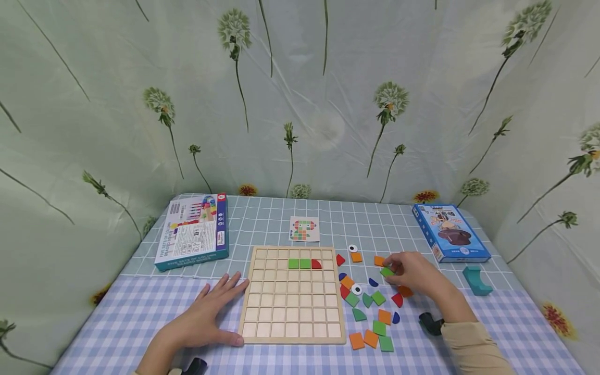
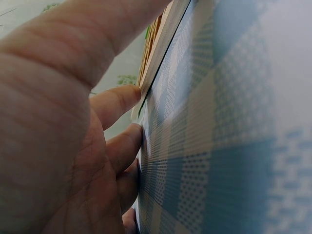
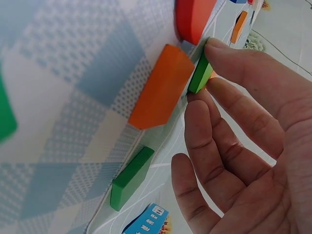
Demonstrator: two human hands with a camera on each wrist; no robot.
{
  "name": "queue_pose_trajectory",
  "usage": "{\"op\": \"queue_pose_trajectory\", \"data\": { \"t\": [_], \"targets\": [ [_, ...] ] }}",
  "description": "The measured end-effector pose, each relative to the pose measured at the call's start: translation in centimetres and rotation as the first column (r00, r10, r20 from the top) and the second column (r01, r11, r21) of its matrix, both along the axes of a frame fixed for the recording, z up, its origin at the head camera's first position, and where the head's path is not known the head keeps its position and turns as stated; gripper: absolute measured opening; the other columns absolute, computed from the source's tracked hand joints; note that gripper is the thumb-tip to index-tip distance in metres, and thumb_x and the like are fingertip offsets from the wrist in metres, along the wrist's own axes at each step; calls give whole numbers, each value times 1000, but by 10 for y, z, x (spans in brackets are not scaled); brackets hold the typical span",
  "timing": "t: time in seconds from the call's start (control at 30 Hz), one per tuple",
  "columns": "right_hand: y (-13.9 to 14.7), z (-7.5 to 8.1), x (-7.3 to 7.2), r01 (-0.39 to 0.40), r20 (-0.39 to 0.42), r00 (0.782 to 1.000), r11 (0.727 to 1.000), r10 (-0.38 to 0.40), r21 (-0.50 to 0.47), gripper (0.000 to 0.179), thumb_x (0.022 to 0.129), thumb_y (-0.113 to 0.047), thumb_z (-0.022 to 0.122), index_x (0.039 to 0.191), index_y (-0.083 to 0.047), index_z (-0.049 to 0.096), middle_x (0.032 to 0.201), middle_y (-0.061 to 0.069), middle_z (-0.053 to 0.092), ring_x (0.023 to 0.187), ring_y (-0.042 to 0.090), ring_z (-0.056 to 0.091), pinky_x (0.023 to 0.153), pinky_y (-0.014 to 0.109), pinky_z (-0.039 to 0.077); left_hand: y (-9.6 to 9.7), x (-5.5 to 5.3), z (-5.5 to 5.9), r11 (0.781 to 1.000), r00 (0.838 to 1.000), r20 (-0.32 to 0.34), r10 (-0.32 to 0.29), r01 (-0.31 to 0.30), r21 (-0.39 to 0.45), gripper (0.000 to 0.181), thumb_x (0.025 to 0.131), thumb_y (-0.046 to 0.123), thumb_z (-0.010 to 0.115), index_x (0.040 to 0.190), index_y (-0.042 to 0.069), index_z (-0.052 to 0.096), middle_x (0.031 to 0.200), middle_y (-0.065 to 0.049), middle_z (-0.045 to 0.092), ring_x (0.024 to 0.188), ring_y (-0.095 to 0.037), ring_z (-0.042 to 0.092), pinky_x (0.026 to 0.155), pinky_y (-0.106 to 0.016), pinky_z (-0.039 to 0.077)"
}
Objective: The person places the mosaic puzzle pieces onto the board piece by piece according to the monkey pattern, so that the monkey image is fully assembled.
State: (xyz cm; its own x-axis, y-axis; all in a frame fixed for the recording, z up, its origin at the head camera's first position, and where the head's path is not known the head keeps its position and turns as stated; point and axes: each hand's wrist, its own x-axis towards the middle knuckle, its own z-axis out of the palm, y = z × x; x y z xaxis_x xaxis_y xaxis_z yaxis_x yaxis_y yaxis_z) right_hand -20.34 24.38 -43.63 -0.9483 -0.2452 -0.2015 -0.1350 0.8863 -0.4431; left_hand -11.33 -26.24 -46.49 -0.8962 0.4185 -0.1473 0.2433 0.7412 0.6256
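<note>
A wooden grid board [image 1: 279,300] lies on the cloth in the head view. Two green squares and a red quarter-circle [image 1: 316,264] occupy neighbouring cells in its second row. My left hand [image 1: 206,315] rests beside the board's left side, fingers spread, with fingertips and thumb at the frame; the left wrist view shows the fingers against the wooden edge [image 2: 161,48]. Right of the board, my right hand [image 1: 414,273] pinches a green square tile [image 3: 200,74] between thumb and index finger, low over the cloth. Its other fingers curve loosely.
Loose orange, green, red and blue tiles [image 1: 384,317] and two eye discs [image 1: 357,289] lie right of the board. Behind it is a pattern card [image 1: 304,229]. Boxes stand at left [image 1: 192,229] and right [image 1: 450,233], with a teal curved block [image 1: 477,281] near the right one.
</note>
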Motion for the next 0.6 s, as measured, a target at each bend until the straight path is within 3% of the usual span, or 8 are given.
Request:
{"op": "queue_pose_trajectory", "data": {
  "t": [0.6],
  "targets": [
    [2, 8, -1, -3, 7, 1000, 1000, 3, -21, 34, 88, -14, 88, 119, -4, 79, 95, 2, 73, 86, 16, 61, 81, 30, 61, 0, 0, 1, 1000, 1000, 1, -2, 2, 6, 121, 70, 64, 93, 169, 23, 37, 180, -16, 22, 165, -54, 9, 122, -84, -1]
  ]
}}
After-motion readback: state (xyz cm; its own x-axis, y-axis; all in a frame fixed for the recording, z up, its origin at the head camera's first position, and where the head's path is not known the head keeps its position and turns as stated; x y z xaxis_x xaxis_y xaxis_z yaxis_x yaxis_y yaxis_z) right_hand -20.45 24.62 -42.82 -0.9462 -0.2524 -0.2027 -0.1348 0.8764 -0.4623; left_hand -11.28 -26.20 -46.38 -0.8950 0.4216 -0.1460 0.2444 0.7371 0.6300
